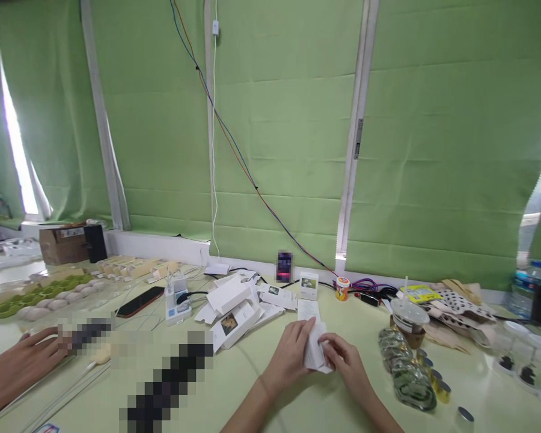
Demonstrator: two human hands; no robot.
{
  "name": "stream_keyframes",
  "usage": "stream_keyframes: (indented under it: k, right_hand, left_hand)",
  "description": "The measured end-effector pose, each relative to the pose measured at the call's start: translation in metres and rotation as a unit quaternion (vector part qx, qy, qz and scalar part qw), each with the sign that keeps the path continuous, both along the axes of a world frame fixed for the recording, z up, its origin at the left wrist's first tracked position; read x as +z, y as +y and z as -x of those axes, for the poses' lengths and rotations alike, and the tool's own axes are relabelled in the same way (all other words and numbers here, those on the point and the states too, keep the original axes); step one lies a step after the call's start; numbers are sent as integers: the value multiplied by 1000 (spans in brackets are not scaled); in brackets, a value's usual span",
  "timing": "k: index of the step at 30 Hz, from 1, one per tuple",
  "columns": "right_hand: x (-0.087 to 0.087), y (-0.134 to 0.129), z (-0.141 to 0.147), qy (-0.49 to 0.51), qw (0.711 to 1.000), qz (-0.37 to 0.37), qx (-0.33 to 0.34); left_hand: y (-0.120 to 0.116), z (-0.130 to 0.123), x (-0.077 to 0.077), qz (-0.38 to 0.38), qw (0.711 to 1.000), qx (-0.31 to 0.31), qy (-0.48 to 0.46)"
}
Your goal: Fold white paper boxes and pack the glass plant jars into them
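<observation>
Above the near part of the table I hold a white paper carton (314, 352) between both hands. My left hand (289, 350) is closed on its left side, with the thumb lying along the top. My right hand (344, 356) pinches its right edge with bent fingers. The carton's far end reaches away from me, and the fingers cover part of it. Just beyond stands a small white box (308, 285) with a picture on its front. A loose pile of flattened white cartons (234, 304) lies to the left of my hands.
At left, another person's hand (40, 353) rests on the table near a phone (140, 301) and a power strip (177, 304). Egg trays (40, 294) lie farther left. At right are plastic-wrapped green bundles (408, 373), a lidded cup (409, 319) and clear jars (529, 358).
</observation>
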State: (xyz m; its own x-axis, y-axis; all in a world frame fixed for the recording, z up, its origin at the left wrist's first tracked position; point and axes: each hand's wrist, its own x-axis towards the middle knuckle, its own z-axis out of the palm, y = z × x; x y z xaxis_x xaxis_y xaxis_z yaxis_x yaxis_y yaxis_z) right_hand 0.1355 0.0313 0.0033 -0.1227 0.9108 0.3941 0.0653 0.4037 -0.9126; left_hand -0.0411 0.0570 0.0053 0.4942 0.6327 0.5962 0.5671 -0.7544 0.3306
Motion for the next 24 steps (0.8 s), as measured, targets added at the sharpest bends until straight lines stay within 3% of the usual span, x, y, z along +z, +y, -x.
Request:
stream_keyframes:
  k: [4,7,12,17,24]
  right_hand:
    - [-15,8,6,-62,997,-8,-34]
    - [-25,15,7,-80,996,1,-37]
    - [-35,31,-13,-75,996,19,-44]
    - [-49,43,-28,-31,994,88,-58]
    - [-58,44,-32,-51,983,110,-140]
  left_hand:
    - [3,-1,-1,-90,988,27,123]
    - [7,0,1,-96,977,37,188]
    - [9,8,10,-11,974,77,212]
    - [4,24,26,92,966,86,227]
    - [4,45,33,222,952,77,193]
